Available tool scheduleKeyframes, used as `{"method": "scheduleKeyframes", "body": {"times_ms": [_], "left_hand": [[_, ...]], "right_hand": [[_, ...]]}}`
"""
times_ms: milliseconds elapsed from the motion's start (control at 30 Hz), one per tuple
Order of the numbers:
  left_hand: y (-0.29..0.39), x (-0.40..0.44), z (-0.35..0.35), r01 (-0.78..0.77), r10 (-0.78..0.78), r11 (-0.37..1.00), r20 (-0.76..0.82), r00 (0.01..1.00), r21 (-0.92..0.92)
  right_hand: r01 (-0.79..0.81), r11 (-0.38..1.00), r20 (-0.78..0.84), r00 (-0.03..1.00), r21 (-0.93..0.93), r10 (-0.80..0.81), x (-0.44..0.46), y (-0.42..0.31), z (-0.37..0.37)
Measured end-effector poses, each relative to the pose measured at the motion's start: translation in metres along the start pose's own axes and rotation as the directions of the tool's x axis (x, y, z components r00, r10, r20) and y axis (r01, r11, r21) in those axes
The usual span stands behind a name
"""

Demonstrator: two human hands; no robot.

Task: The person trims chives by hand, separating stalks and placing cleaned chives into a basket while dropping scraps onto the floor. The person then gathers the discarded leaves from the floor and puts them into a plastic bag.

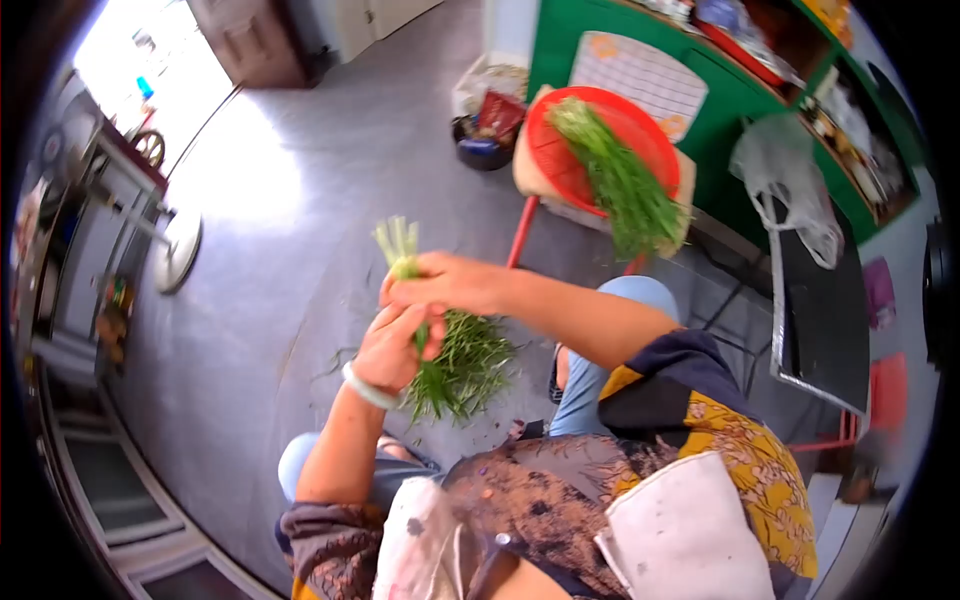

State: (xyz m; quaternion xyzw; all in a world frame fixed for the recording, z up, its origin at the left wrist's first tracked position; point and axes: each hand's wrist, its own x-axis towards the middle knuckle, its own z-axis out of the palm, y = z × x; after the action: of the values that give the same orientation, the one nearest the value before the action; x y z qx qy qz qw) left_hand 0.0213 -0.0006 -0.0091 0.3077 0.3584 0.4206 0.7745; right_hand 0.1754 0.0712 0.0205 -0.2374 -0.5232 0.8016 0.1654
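Note:
A bunch of long green vegetable stalks (pixel 397 240) with pale cut ends points upward between my two hands. My right hand (pixel 450 282) is closed round it just below the pale ends. Lower down, my left hand (pixel 390 345), with a pale bangle at the wrist, is also closed on the bunch. Its green leaves hang down past my left fingers. Beneath, on the grey floor, lies a pile of loose green trimmings (pixel 470 365), partly hidden by my hands. A larger bunch of similar greens (pixel 625 180) rests across a red basin (pixel 552 150) to the right.
The basin sits on a chair (pixel 640 75) with red legs beside a green cabinet (pixel 560 40). Behind it stands a dark bin (pixel 485 150) with packaging. A plastic bag (pixel 785 170) hangs near a black table (pixel 825 310). A round white base (pixel 180 250) stands left.

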Motion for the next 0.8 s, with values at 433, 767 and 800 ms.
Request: {"method": "scheduleKeyframes", "body": {"times_ms": [433, 767, 800], "left_hand": [[-0.006, 0.004, 0.002, 0.013, -0.007, 0.991, 0.045, 0.999, -0.136], [-0.054, 0.040, -0.074, -0.102, 0.148, 0.635, 0.010, 0.989, 0.766], [-0.038, 0.043, -0.083, -0.145, 0.202, 0.772, -0.022, 0.979, 0.619]], "right_hand": [[0.065, 0.956, -0.075, 0.996, 0.288, -0.045, -0.002, 0.012, -0.007], [0.105, 0.603, -0.126, 0.937, -0.791, -0.327, -0.019, -0.072, -0.057], [0.103, 0.389, -0.041, 0.938, -0.915, -0.344, -0.019, -0.074, -0.058]]}}
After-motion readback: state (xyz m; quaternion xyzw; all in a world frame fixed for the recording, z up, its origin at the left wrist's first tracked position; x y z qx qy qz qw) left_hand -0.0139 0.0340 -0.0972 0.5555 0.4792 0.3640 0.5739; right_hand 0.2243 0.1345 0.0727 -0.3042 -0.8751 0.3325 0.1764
